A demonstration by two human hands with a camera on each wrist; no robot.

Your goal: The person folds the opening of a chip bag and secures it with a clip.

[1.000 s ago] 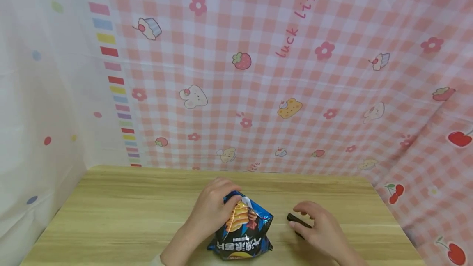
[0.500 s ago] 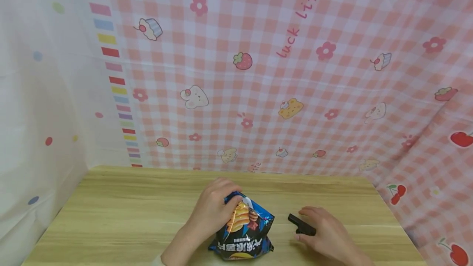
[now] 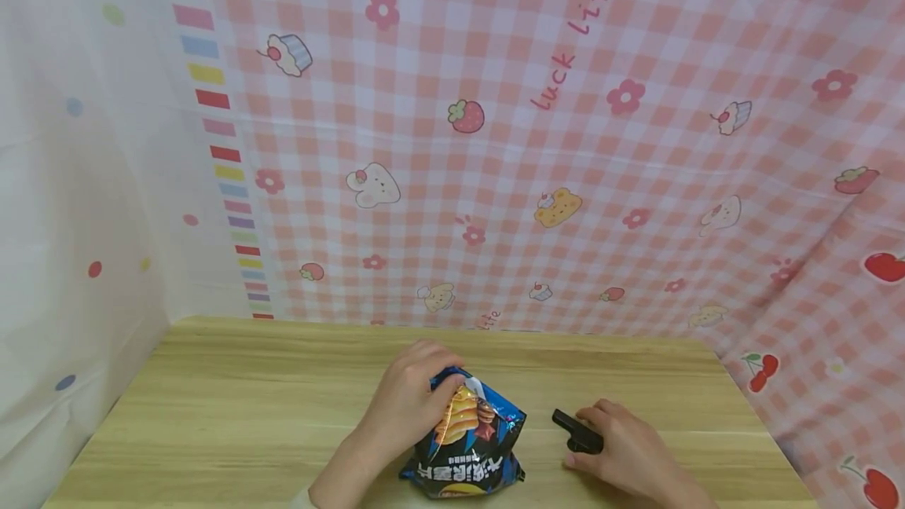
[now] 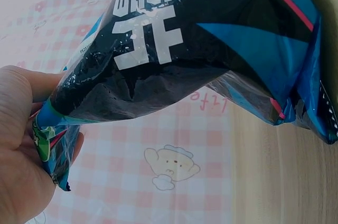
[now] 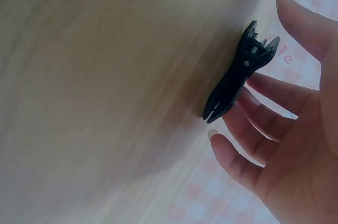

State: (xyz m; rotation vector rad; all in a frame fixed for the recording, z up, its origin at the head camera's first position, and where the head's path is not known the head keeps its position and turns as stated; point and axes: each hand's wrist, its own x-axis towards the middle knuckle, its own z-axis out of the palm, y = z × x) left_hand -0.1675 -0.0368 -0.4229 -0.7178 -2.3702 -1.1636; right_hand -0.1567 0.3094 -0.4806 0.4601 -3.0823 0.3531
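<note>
A blue and black bag of chips (image 3: 470,442) stands on the table, leaning a little, with a picture of ridged chips on its front. My left hand (image 3: 406,395) grips its top corner, and the left wrist view shows the bag's end (image 4: 55,145) pinched between thumb and fingers. To the right of the bag a black spring clip (image 3: 580,432) lies on the wood. Beside it is my right hand (image 3: 625,446), fingers loosely bent. In the right wrist view the fingers (image 5: 259,113) are behind or against the clip (image 5: 240,71), while the thumb (image 5: 306,23) stands well apart from it.
The light wooden table (image 3: 269,383) ends at a pink checked cloth (image 3: 424,242) hung behind it. White cloth (image 3: 85,203) with coloured dots hangs at the left, and the checked cloth continues along the right side.
My right hand has shifted slightly right and its thumb has come away from the clip. The clip has turned, showing its wider side. The left hand and bag have stayed still.
</note>
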